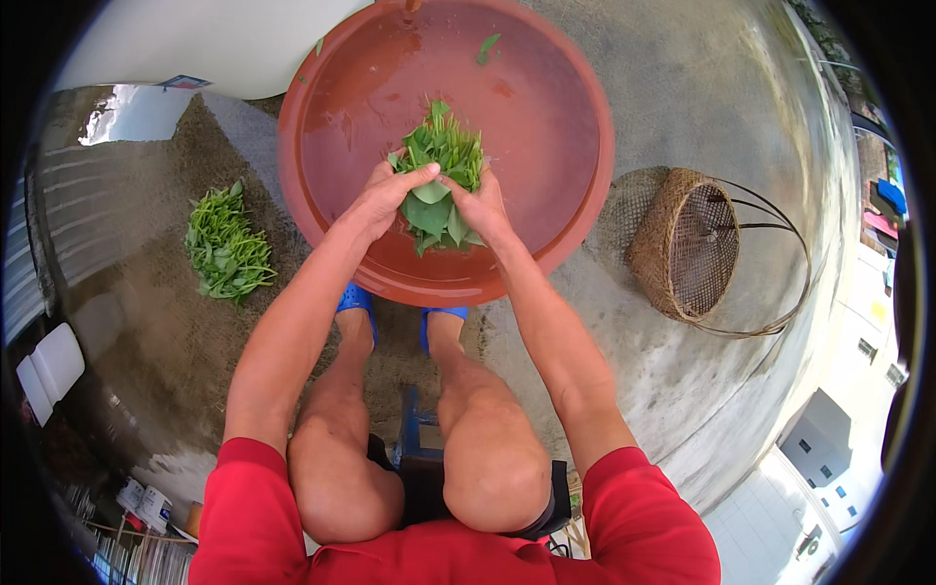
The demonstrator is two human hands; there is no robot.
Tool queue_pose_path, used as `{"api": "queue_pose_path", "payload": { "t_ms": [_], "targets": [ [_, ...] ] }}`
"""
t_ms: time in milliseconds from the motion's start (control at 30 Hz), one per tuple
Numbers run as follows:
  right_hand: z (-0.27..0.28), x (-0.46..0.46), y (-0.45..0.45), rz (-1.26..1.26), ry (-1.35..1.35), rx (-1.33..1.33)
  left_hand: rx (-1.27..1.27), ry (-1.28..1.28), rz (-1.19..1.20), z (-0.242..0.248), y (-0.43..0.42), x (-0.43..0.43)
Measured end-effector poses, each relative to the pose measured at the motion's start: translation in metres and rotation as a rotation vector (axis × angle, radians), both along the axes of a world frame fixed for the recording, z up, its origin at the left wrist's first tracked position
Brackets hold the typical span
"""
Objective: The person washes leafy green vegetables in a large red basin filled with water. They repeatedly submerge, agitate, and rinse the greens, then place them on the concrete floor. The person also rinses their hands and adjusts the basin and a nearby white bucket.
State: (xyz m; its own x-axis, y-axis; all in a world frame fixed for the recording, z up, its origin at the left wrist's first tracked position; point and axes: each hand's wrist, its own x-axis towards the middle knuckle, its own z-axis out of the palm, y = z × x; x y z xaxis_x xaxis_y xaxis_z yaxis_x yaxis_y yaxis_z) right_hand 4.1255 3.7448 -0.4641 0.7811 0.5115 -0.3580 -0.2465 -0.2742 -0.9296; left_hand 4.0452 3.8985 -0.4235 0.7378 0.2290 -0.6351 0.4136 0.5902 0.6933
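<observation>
A bunch of leafy greens (pixel 439 179) is gripped between my two hands over the round reddish-brown basin (pixel 599 146). My left hand (pixel 382 191) clasps its left side, thumb laid across the leaves. On the opposite side my right hand (pixel 479 201) holds the bunch, with the thumb tip close to the left one. Cut stems point away from me and broad leaves hang toward me. Water (pixel 541 131) stands in the basin, and a loose leaf (pixel 488 48) floats near its far side. The fingers beneath the bunch are mostly hidden.
A heap of greens (pixel 228 245) lies on wet concrete to the left. To the right, a woven basket (pixel 684 245) with long handles lies tipped on its side. Blue clogs (pixel 356 300) stand against the basin's near edge. A large white container (pixel 212 44) adjoins the basin at upper left.
</observation>
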Motion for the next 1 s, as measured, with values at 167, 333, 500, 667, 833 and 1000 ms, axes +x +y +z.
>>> {"api": "queue_pose_path", "payload": {
  "t_ms": [167,333,500,667,833,1000],
  "targets": [
    [-0.066,-0.001,0.010,0.054,-0.013,-0.318,-0.009,0.370,-0.120,-0.084,0.015,0.016],
    [-0.041,-0.001,-0.005,0.087,-0.371,-0.202,0.189,0.111,0.064,-0.090,0.005,0.004],
    [0.001,0.039,0.005,-0.125,0.445,-0.004,0.110,0.104,0.061,-0.072,0.007,0.022],
    [-0.003,0.036,0.000,-0.022,0.054,0.132,0.241,-0.140,0.049,-0.059,0.000,0.024],
    [0.011,0.051,-0.012,0.001,0.122,-0.003,0.300,-0.065,-0.085,-0.043,0.014,0.017],
    [-0.007,0.074,-0.028,-0.438,0.403,-0.014,-0.289,-0.097,0.133,-0.038,0.030,0.024]
  ]
}}
